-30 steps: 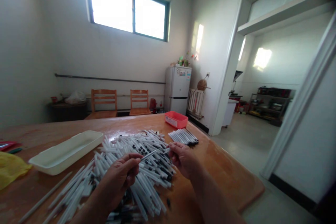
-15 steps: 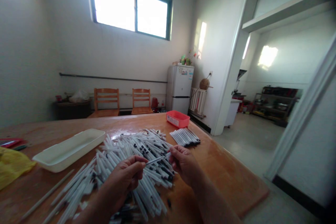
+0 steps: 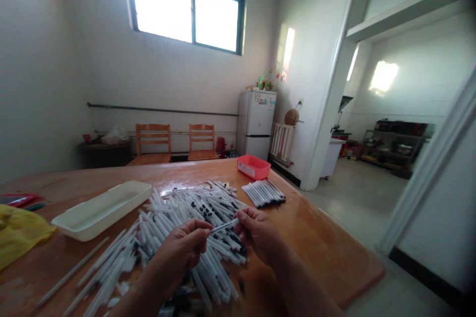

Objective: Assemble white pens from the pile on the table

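A thin whitish pen piece [image 3: 223, 227] spans the gap between my two hands, above a large pile of white and black pen parts [image 3: 174, 208]. My left hand [image 3: 188, 245] pinches its left end. The other end is pinched in the closed fingers of my right hand [image 3: 256, 233]. Right of the pile, a neat row of white pens with black ends [image 3: 263, 193] lies flat on the wooden table [image 3: 316, 247]. Behind that row stands a red plastic box [image 3: 253, 167].
A long cream tray [image 3: 102, 210] is left of the pile, with a yellow bag [image 3: 22, 235] and a red item [image 3: 18, 200] at the far left. A thin stick [image 3: 70, 275] lies near the front left. Two chairs [image 3: 153, 141] stand beyond the table.
The view has shifted slightly. Both hands keep their hold on the pen piece, and my right hand is slightly nearer my left.
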Available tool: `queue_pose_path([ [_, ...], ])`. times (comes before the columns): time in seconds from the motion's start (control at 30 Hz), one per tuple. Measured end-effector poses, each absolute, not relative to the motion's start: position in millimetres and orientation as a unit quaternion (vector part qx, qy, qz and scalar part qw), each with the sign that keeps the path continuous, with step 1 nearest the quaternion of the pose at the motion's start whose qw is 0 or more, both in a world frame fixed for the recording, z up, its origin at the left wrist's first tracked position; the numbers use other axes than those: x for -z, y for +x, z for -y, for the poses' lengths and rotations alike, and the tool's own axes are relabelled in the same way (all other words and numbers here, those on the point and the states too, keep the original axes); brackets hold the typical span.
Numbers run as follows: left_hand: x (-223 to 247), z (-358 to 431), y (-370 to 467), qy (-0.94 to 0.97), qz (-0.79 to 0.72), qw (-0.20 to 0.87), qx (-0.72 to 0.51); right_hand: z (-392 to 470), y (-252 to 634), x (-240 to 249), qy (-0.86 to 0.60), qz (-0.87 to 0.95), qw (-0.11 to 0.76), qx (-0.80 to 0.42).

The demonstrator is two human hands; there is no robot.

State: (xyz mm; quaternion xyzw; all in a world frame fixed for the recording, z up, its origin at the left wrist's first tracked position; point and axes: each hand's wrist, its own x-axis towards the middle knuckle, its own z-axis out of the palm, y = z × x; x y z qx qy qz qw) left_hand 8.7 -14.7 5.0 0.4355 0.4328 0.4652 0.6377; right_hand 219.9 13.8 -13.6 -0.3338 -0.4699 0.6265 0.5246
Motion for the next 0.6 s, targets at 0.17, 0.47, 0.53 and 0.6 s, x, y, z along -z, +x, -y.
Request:
queue_pose_path([
  [0.17, -4.7, 14.9, 9.4, 0.435, -0.432, 0.635, -0.471, -9.1, 222.4, 6.2, -0.311, 0.439, 0.511, -0.67],
  [0.47, -6.3, 17.6, 12.7, 0.442, -0.428, 0.632, -0.471, -11.7, 222.8, 14.0, -0.298, 0.444, 0.51, -0.674],
  [0.53, -4.8, 17.4, 13.4, 0.441, -0.427, 0.631, -0.476, -11.7, 222.2, 14.5, -0.296, 0.443, 0.509, -0.676],
  [0.6, -3.5, 17.2, 13.8, 0.44, -0.424, 0.63, -0.479, -11.5, 221.6, 14.4, -0.294, 0.441, 0.51, -0.678],
])
